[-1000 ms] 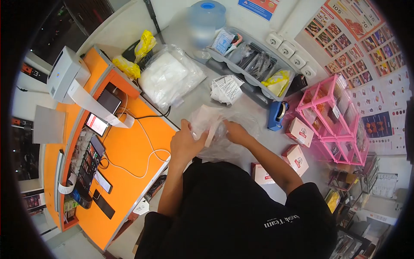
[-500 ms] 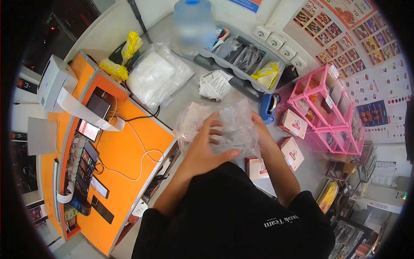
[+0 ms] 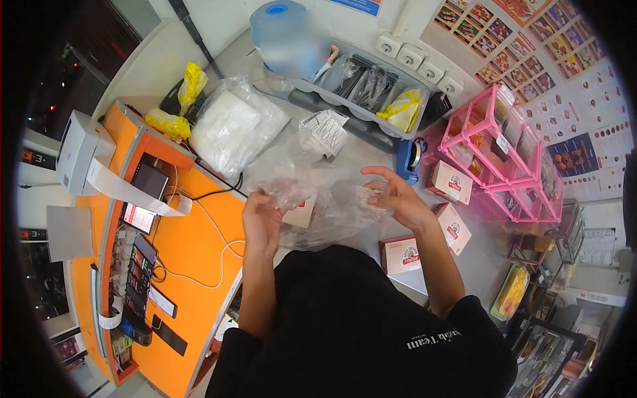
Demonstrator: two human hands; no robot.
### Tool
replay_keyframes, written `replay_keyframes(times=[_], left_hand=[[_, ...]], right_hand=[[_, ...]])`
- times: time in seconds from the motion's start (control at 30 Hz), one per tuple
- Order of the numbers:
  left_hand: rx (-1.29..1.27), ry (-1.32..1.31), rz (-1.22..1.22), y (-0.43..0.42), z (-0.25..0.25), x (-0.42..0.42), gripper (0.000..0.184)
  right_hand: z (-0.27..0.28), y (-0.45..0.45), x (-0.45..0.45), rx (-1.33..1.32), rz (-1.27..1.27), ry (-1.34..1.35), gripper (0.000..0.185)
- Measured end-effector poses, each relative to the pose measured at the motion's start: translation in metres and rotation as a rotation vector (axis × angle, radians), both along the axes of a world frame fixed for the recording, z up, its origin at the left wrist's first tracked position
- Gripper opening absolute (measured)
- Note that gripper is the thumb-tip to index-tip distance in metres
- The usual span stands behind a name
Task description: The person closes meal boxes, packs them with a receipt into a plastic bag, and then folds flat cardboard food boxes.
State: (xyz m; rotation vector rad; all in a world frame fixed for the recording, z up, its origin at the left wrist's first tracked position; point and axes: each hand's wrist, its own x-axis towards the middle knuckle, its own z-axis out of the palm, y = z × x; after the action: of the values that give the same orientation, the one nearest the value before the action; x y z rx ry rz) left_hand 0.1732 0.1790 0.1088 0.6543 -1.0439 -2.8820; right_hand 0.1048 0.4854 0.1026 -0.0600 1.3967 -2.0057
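A clear, crumpled plastic bag (image 3: 335,215) is stretched between my two hands over the grey counter. My left hand (image 3: 264,219) pinches its left side, fingers closed on the film. On the other side my right hand (image 3: 403,204) grips the bag's edge between thumb and fingers, with the index finger stretched out. A small white-and-red printed carton (image 3: 300,213) shows at the bag's left part; I cannot tell whether it lies inside or behind the film. Similar cartons stand to the right of my right hand, the nearest being a box (image 3: 401,256) by my forearm.
Behind the bag lie printed paper slips (image 3: 325,132) and a stack of white plastic bags (image 3: 232,123). A grey cutlery tray (image 3: 361,109), a blue tape dispenser (image 3: 409,161) and a pink rack (image 3: 494,142) line the back. An orange desk (image 3: 199,245) with phones is at left.
My left hand has moved left from in front of the bag and now grips its left side. My right hand has shifted slightly, and the bag is spread between both hands.
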Motion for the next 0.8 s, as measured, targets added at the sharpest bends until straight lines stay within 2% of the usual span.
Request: replay_keyframes(times=[0.13, 0.2, 0.27, 0.33, 0.4, 0.47, 0.57, 0.67, 0.73, 0.8], left_hand=[[-0.017, 0.038, 0.105, -0.013, -0.001, 0.007, 0.032], [-0.085, 0.055, 0.123, -0.02, 0.0, 0.01, 0.032], [-0.139, 0.048, 0.197, -0.023, 0.0, 0.01, 0.029], [-0.18, 0.049, 0.259, -0.024, 0.001, 0.007, 0.029], [-0.206, 0.052, 0.31, -0.024, 0.004, 0.004, 0.029], [-0.246, 0.067, 0.271, -0.023, 0.005, 0.004, 0.029], [-0.27, 0.095, 0.278, -0.021, 0.017, 0.007, 0.03], [-0.333, 0.069, 0.313, -0.026, 0.031, 0.018, 0.034], [-0.386, 0.038, 0.321, -0.027, 0.035, 0.023, 0.035], [-0.441, 0.014, 0.323, -0.026, 0.038, 0.025, 0.035]], right_hand=[[0.008, 0.003, -0.004, 0.238, -0.131, 0.026, 0.037], [0.007, -0.001, -0.01, 0.623, -0.201, 0.159, 0.025], [-0.005, -0.009, -0.017, 0.849, -0.134, 0.368, 0.021], [-0.048, -0.031, -0.02, 0.908, 0.071, 0.65, 0.028], [-0.081, -0.076, -0.012, 1.201, 0.26, 0.766, 0.041], [-0.116, -0.1, -0.01, 1.327, 0.458, 0.818, 0.04], [-0.185, -0.097, -0.015, 1.129, 0.372, 0.778, 0.036], [-0.165, -0.057, -0.011, 0.564, 0.112, 0.284, 0.023], [-0.116, -0.02, -0.012, 0.457, 0.093, 0.007, 0.017], [-0.103, 0.009, -0.01, 0.166, -0.037, -0.07, 0.02]])
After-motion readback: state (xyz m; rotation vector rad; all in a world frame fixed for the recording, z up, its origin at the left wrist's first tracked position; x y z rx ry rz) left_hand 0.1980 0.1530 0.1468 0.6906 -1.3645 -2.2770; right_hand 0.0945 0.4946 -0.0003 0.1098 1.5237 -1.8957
